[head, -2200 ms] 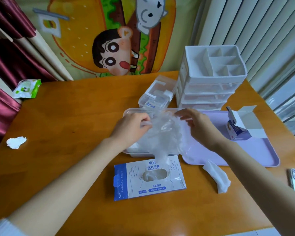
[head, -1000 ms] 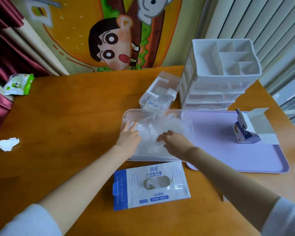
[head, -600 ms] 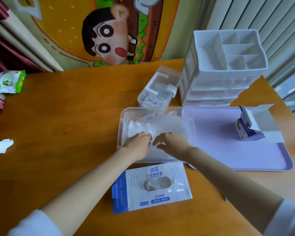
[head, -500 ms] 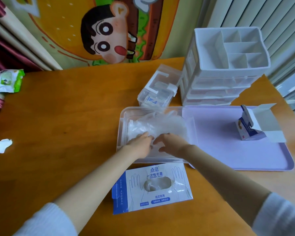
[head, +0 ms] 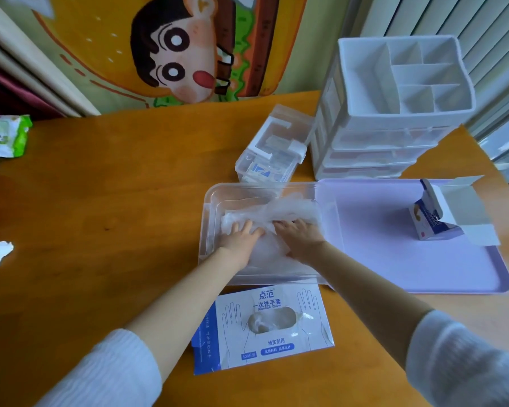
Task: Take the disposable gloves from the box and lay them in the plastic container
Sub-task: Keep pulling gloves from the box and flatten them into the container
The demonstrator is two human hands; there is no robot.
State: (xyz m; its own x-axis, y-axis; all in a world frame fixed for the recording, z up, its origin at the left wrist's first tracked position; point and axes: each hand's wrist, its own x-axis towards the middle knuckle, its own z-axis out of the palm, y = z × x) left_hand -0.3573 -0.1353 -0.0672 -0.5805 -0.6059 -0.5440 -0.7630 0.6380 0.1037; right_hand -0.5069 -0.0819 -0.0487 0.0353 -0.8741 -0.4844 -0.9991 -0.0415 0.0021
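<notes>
While bare desk (head: 115, 215) is left beyond the plastic container's (head: 209, 201) left wall, the disposable gloves (head: 288, 208) inside are pressed down by left hand (head: 241, 236) and right hand (head: 299, 237), fingers outstretched; its right wall is touched by the lilac tray (head: 394, 259).

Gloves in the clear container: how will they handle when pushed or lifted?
Probably floppy: the gloves lie crumpled under the left hand and right hand. Likely light and springy: they bulge up where not pressed. Glossy film may slip.
</notes>
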